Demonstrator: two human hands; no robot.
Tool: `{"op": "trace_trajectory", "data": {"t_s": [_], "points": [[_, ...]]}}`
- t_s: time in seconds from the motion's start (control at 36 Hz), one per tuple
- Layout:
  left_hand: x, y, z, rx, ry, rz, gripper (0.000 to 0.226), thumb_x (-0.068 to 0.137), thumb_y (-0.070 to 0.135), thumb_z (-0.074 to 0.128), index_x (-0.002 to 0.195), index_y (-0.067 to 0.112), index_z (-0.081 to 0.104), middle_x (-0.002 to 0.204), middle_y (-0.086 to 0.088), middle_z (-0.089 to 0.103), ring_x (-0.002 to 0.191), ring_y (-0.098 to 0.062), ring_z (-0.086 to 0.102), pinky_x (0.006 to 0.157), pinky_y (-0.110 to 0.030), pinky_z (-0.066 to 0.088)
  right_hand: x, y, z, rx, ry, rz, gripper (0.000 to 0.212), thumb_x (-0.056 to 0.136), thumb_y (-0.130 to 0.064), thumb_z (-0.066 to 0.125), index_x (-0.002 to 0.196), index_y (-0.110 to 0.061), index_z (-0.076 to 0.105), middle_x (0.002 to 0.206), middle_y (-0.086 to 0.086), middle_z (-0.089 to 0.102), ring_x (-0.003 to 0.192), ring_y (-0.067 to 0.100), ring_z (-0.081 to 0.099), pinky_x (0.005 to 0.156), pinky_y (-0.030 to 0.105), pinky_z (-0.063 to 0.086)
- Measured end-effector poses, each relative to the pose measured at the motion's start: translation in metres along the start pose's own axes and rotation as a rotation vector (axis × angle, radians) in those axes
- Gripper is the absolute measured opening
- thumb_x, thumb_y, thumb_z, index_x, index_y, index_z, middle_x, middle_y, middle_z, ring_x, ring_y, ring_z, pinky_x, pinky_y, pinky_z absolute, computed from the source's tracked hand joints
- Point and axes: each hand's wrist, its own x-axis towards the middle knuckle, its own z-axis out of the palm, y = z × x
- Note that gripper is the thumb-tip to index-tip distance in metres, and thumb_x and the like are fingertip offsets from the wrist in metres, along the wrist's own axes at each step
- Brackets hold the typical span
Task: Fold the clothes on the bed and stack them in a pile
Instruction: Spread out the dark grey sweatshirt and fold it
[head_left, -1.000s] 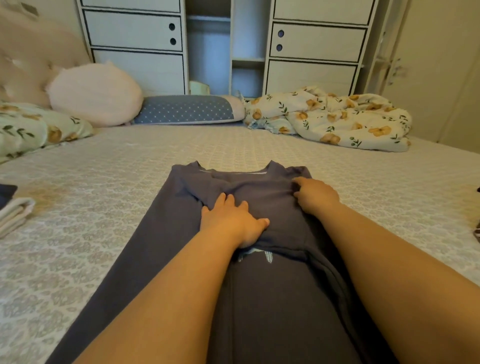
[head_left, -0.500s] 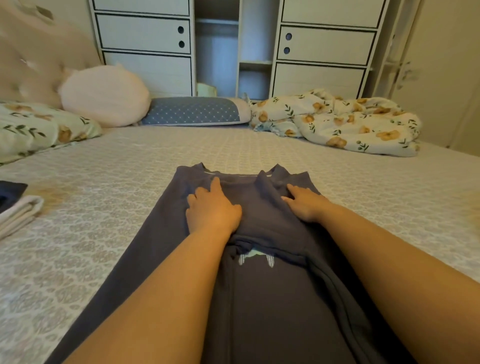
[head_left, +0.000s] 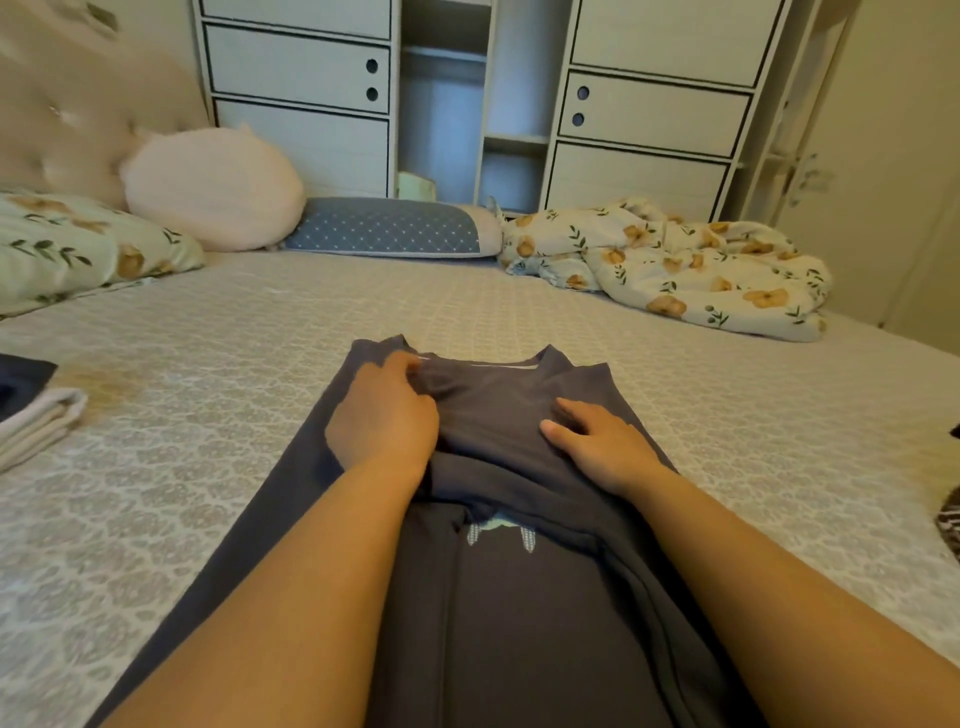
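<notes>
The shirt (head_left: 519, 597) lies on the bed (head_left: 208, 467); left hand (head_left: 382, 423) fingers pinch its collar, right hand (head_left: 602, 441) presses flat, fingers straight.

Grey shirt (head_left: 519, 623): matt, soft cloth. Bedcover (head_left: 208, 467): textured, patterned weave. Headboard (head_left: 67, 114): tufted upholstery. Round pillow (head_left: 213, 187): fuzzy.

Dark grey shirt (head_left: 519, 623); pale patterned bedspread (head_left: 208, 467); orange-flowered cream quilt (head_left: 675, 265); blue dotted pillow (head_left: 389, 227)
</notes>
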Motion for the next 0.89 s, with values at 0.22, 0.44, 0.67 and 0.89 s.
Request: {"op": "trace_trajectory", "data": {"t_s": [0.22,0.44,0.67,0.89], "points": [[0.0,0.028,0.014,0.244,-0.14,0.431,0.055,0.095,0.048,0.041,0.146,0.028,0.034,0.152,0.003,0.03,0.141,-0.021,0.023,0.111,-0.05,0.02,-0.021,-0.01,0.005,-0.084,-0.051,-0.058,0.044,0.103,-0.026,0.029,0.147,-0.029,0.031,0.158,-0.001,0.019,0.144,0.019,0.018,0.118,0.04,0.012],[-0.02,-0.006,0.034,0.302,-0.334,0.194,0.062,0.094,0.061,0.023,0.149,0.034,0.024,0.161,0.006,0.007,0.147,-0.017,0.002,0.118,-0.048,0.008,-0.068,0.008,0.001,-0.152,-0.116,0.024,0.046,0.104,-0.032,0.025,0.149,-0.035,0.022,0.16,-0.008,0.009,0.147,0.013,0.003,0.117,0.04,0.001],[-0.106,-0.045,-0.035,0.349,-0.631,0.39,0.075,0.091,0.068,0.027,0.151,0.037,-0.007,0.159,0.008,-0.016,0.146,-0.011,-0.012,0.118,-0.038,-0.003,-0.205,0.002,-0.024,-0.036,-0.161,0.107,0.044,0.105,-0.032,0.027,0.149,-0.031,0.027,0.159,-0.011,0.008,0.147,0.008,0.001,0.116,0.032,0.001],[-0.239,-0.062,-0.12,0.416,-0.66,0.362,0.075,0.091,0.07,0.018,0.152,0.032,-0.005,0.159,0.009,-0.013,0.145,-0.009,-0.016,0.117,-0.04,-0.008,-0.352,-0.052,-0.036,0.08,-0.259,0.203,0.072,0.092,-0.055,0.046,0.152,-0.022,0.02,0.159,-0.008,0.008,0.147,0.011,-0.001,0.119,0.037,-0.001]]}}
